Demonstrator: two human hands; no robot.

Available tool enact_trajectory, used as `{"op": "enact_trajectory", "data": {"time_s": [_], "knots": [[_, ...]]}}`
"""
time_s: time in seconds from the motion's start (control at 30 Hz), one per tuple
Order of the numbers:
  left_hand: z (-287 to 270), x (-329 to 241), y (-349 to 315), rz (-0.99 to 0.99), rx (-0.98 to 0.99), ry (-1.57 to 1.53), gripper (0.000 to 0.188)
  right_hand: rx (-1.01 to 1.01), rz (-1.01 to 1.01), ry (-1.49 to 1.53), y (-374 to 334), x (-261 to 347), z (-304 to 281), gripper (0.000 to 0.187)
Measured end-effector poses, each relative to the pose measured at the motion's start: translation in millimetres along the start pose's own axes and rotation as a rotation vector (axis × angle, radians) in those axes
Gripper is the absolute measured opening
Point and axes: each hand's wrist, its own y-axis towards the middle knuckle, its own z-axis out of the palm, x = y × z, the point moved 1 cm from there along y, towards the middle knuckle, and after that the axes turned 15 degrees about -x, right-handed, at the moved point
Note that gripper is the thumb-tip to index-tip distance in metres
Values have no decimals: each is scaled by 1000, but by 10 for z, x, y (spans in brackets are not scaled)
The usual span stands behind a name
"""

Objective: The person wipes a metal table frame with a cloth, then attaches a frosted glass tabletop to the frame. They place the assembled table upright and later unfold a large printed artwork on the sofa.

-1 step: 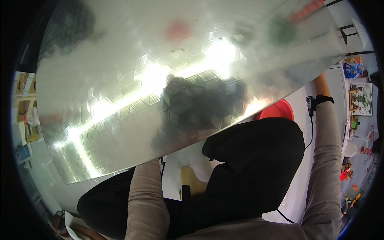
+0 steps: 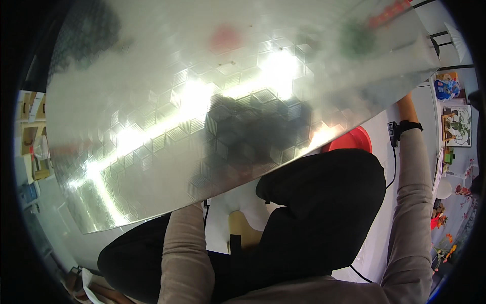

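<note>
A large translucent sheet with a hexagon pattern fills most of the view, held up close above the lap. Its long axis runs from lower left to upper right. The left hand is hidden behind its lower edge. The right hand meets its right edge; whether those fingers grip cannot be told. A red bowl shows below the sheet.
</note>
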Motion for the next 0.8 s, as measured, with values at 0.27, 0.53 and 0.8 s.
{"op": "enact_trajectory", "data": {"time_s": [0.27, 0.53, 0.8], "knots": [[50, 83, 78, 272, -88, 172, 32, 33, -12, -12, -12, 53, -2, 32], [-141, -242, 53, -302, -16, -263, 35, 21, 1, -30, -84, 162, 5, 34], [-72, -137, 33, -384, 14, -396, 40, 12, -17, -12, -76, 133, -3, 36]]}}
